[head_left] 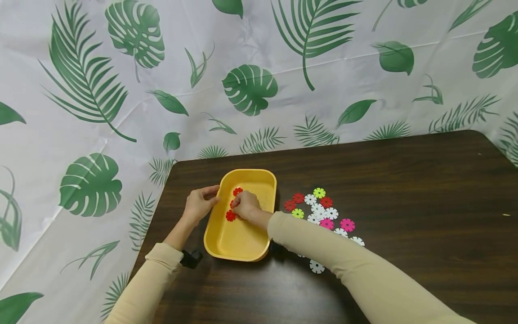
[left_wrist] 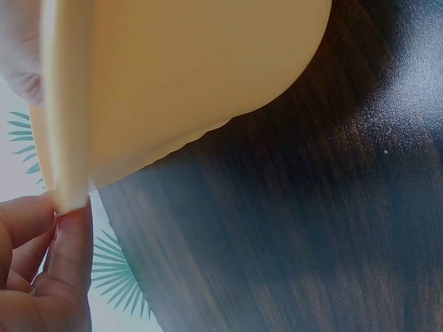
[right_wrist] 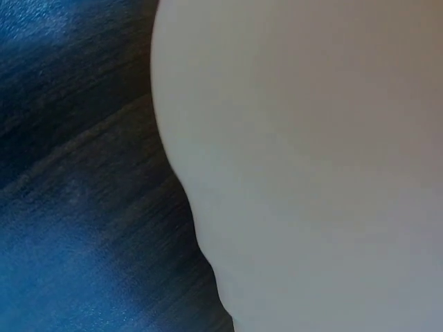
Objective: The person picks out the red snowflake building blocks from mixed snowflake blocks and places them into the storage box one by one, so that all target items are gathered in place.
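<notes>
A yellow plastic tray [head_left: 238,245] stands on the dark table, turned lengthwise away from me. My left hand [head_left: 199,203] pinches the tray's left rim, and the left wrist view shows its thumb and fingertips [left_wrist: 69,242] on the edge. Inside the tray, my right hand [head_left: 247,204] has its fingers curled, with the fingertips at a red notched disc [head_left: 232,204] that they partly cover. Two more red notched discs, one farther [head_left: 238,191] and one nearer [head_left: 230,216], lie on the tray floor in line with it. In the right wrist view the hand is hidden.
Right of the tray, a loose cluster of white notched discs [head_left: 318,209], with red, pink [head_left: 347,225] and yellow-green [head_left: 319,193] ones, lies on the table [head_left: 404,193]. My right sleeve [head_left: 323,238] passes over part of it. A leaf-print cloth [head_left: 251,130] hangs behind the table.
</notes>
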The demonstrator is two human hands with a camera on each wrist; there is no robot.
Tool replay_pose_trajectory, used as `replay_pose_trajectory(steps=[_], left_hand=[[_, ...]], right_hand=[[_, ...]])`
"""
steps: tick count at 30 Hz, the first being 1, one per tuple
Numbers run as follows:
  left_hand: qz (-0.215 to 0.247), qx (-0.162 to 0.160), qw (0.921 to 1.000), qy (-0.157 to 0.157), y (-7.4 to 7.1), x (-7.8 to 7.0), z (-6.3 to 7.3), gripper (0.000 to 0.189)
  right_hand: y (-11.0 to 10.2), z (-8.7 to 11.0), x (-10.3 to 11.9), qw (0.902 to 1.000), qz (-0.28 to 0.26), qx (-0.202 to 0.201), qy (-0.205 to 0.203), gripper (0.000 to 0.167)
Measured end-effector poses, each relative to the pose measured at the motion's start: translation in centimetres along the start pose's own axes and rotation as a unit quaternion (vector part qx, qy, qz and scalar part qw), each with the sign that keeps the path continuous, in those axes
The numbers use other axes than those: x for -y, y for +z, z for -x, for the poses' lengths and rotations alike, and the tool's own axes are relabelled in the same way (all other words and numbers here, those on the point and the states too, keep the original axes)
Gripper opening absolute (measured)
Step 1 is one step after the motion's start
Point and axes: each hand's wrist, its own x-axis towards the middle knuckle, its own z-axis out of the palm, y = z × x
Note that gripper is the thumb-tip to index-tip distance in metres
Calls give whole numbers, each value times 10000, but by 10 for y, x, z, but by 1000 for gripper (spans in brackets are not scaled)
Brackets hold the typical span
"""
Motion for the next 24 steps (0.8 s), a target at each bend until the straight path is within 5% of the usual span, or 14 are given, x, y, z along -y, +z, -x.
replay_pose_trajectory(steps=[17, 24], left_hand=[[-91, 5, 9999, -94, -1, -4, 0, 39], [-126, 19, 9999, -89, -3, -5, 0, 39]], right_hand=[[-10, 3, 4, 9957, -778, 41, 499, 9], [-25, 17, 9, 9907, -1305, 308, 232, 4]])
